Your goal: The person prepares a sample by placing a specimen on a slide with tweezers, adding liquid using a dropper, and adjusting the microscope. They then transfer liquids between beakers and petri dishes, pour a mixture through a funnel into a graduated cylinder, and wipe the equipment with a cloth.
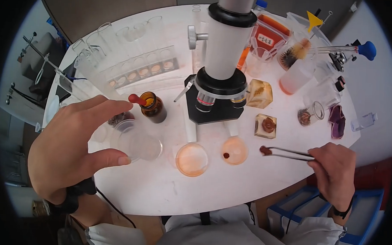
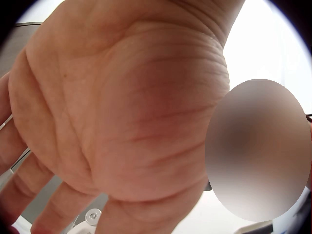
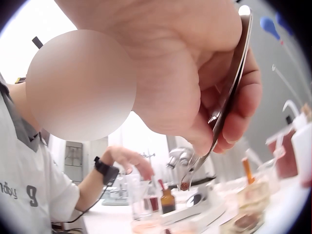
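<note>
My right hand pinches metal tweezers, also seen along the fingers in the right wrist view. A small reddish-brown lump sits between the tweezer tips, to the right of a small shallow dish with orange-tinted contents. A dark red piece lies in that dish. Left of it is a larger orange-tinted dish. My left hand is spread over the left side of the table, thumb and forefinger apart, with clear plastic cups beside and below it. The left wrist view shows its bare palm.
A microscope stands mid-table. A brown bottle and a red dropper bulb are near my left fingertips. Resin blocks, a glass jar and a purple piece lie right. A rack stands behind.
</note>
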Tool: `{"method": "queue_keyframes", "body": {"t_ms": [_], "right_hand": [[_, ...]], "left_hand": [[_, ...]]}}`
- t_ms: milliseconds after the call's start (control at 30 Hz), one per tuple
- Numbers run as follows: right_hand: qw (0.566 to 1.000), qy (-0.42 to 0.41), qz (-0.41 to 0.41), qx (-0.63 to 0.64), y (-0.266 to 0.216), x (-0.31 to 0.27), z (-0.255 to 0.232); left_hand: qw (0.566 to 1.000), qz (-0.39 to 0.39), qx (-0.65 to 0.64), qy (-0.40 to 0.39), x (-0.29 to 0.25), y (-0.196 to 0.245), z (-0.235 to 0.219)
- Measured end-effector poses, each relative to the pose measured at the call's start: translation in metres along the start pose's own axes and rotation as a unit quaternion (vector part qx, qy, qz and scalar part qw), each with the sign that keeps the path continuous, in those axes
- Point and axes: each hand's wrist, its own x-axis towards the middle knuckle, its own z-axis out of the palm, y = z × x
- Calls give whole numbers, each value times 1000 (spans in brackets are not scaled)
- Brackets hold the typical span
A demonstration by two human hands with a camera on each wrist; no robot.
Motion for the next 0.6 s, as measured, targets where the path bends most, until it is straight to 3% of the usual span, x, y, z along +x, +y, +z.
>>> {"method": "queue_keyframes", "body": {"t_ms": [67,300,600], "right_hand": [[997,-33,-46,46,-16,11,21],[990,-31,-130,49,-52,42,86],[991,-48,-121,35,-51,40,83]], "left_hand": [[999,-38,4,-26,-3,-2,-2],[1000,1,18,-9,-13,-7,0],[999,24,32,10,-14,-13,3]]}}
